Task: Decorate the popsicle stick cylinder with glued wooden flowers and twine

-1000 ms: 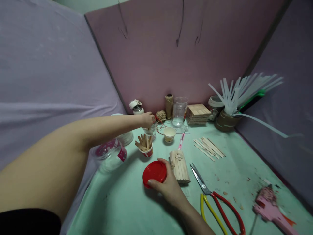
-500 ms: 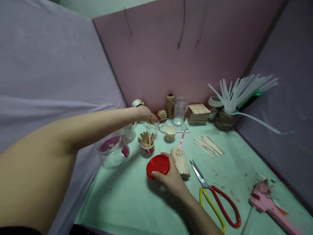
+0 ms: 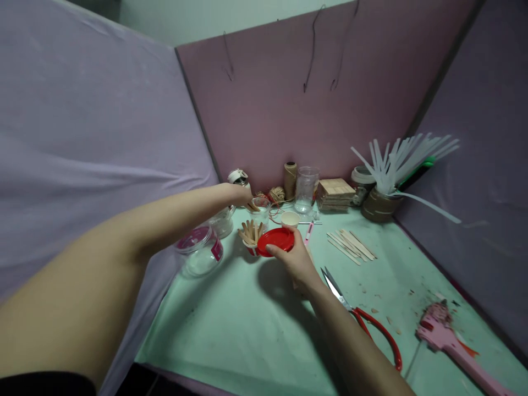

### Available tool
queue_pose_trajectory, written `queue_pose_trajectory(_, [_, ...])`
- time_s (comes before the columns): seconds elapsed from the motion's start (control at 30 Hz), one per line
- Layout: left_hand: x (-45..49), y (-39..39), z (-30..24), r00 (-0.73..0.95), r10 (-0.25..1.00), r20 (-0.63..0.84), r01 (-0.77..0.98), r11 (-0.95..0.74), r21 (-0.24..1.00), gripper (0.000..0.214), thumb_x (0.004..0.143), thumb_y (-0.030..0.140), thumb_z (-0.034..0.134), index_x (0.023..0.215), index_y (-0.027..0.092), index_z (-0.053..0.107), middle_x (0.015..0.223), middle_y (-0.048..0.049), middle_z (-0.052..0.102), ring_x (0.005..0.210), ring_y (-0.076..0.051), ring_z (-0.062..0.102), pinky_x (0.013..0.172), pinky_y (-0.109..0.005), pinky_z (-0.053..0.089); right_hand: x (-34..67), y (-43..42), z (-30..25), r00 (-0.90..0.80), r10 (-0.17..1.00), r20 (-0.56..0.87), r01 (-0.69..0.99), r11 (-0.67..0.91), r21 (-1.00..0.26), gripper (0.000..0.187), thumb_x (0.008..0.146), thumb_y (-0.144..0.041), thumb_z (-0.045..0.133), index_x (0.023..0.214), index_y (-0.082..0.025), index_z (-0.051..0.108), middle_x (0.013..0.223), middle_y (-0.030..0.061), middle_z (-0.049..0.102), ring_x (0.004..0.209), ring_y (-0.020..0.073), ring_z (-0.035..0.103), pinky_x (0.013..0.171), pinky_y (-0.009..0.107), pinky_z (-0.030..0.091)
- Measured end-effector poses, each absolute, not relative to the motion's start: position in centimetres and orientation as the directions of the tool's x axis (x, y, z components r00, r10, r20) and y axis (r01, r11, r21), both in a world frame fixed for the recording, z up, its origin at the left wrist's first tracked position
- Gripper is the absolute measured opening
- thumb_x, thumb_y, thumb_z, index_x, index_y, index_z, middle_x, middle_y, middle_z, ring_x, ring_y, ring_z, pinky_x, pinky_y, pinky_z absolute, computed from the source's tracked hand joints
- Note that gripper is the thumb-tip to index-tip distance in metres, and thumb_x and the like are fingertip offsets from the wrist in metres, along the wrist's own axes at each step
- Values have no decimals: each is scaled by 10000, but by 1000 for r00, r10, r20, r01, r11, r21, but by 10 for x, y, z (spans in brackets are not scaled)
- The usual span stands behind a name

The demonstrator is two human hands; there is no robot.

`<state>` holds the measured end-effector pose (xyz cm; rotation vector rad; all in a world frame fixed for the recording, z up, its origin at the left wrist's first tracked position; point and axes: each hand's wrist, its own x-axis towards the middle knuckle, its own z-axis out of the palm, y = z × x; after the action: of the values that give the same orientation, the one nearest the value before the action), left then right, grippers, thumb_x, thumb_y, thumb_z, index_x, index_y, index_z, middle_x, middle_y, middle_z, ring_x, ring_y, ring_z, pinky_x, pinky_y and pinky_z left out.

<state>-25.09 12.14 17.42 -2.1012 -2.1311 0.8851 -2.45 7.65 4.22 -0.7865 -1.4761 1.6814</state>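
My right hand (image 3: 295, 253) grips a round red plastic lid (image 3: 277, 241) by its right edge, thumb on top, above the table. The lid overlaps the front of a small cup full of wooden sticks (image 3: 250, 234). My left arm reaches across to the back, and my left hand (image 3: 242, 195) is bent down at the rim of a clear plastic cup (image 3: 261, 210). Its fingers look closed, with something brown and thin at their tips that I cannot make out. A piece covered in wooden sticks is mostly hidden behind my right hand.
Large scissors (image 3: 338, 291) and a pink glue gun (image 3: 443, 335) lie at the right. Loose wooden sticks (image 3: 350, 246) are behind them. A clear jar (image 3: 202, 256) stands left. Along the back are a twine spool (image 3: 290, 181), stacked wood pieces (image 3: 336, 193) and a pot of glue sticks (image 3: 381, 203).
My right hand has moved the red lid away from me and slightly right, to the stick cup. My left hand has shifted slightly left, staying near the clear cup. The view has tilted a little.
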Motion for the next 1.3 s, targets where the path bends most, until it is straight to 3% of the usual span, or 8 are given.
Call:
queue_pose_trajectory(0.23, [-243, 98, 226, -79, 955, -284, 963, -1, -268, 219, 821, 107, 487, 967, 119, 650, 817, -57, 694, 679, -145, 574, 638, -236, 394, -40, 111, 56, -488, 866, 109, -169, 28, -985, 818, 539, -441, 864, 1219, -229, 462, 1306, 110, 533, 1188, 282, 536, 1036, 436, 413])
queue_pose_trajectory(0.33, [-225, 76, 239, -11, 958, -288, 991, -29, -134, 215, 882, 186, 439, 1007, 160, 612, 839, -22, 681, 678, -127, 586, 596, -214, 395, -43, 115, 61, -485, 863, 139, -200, 45, -979, 838, 527, -430, 877, 1219, -226, 453, 1296, 115, 544, 1175, 283, 547, 1038, 450, 411])
queue_pose_trajectory(0.4, [-209, 59, 236, 46, 949, -310, 999, -42, 21, 188, 870, 183, 447, 968, 170, 607, 817, -6, 669, 665, -119, 580, 577, -206, 385, -42, 110, 62, -498, 852, 161, -237, 44, -970, 833, 539, -411, 878, 1224, -225, 443, 1276, 108, 565, 1158, 272, 567, 1030, 438, 425])
queue_pose_trajectory(0.6, [-170, 21, 199, 83, 946, -314, 994, -57, 94, 211, 829, 210, 571, 1026, 174, 637, 871, -22, 667, 707, -143, 579, 568, -218, 368, -25, 80, 44, -539, 831, 139, -296, -32, -955, 818, 558, -352, 881, 1233, -226, 436, 1264, 102, 588, 1139, 257, 601, 1009, 419, 463])
queue_pose_trajectory(0.83, [-168, -24, 158, 52, 985, -165, 958, -2, 286, 295, 846, 328, 639, 1112, 203, 605, 1046, -60, 665, 899, -194, 618, 734, -251, 452, -16, 41, 16, -538, 841, 61, -326, -140, -935, 837, 561, -383, 867, 1247, -229, 412, 1287, 119, 584, 1178, 283, 588, 1053, 469, 426])
queue_pose_trajectory(1.1, [-170, -76, 109, -98, 995, 0, 922, 91, 377, 190, 846, 231, 636, 1035, 207, 637, 998, -51, 677, 899, -187, 624, 793, -287, 481, -25, 3, -3, -666, 743, 66, -359, -243, -901, 831, 535, -338, 877, 1195, -244, 381, 1259, 110, 605, 1162, 269, 604, 1036, 445, 447])
queue_pose_trajectory(1.3, [-177, -102, 77, -221, 970, 100, 862, 146, 486, 146, 888, 253, 587, 1008, 224, 666, 999, -61, 676, 890, -181, 639, 814, -311, 513, -36, -10, -20, -704, 708, 56, -307, -233, -923, 791, 536, -274, 863, 1162, -252, 380, 1226, 91, 617, 1125, 242, 620, 998, 425, 478])
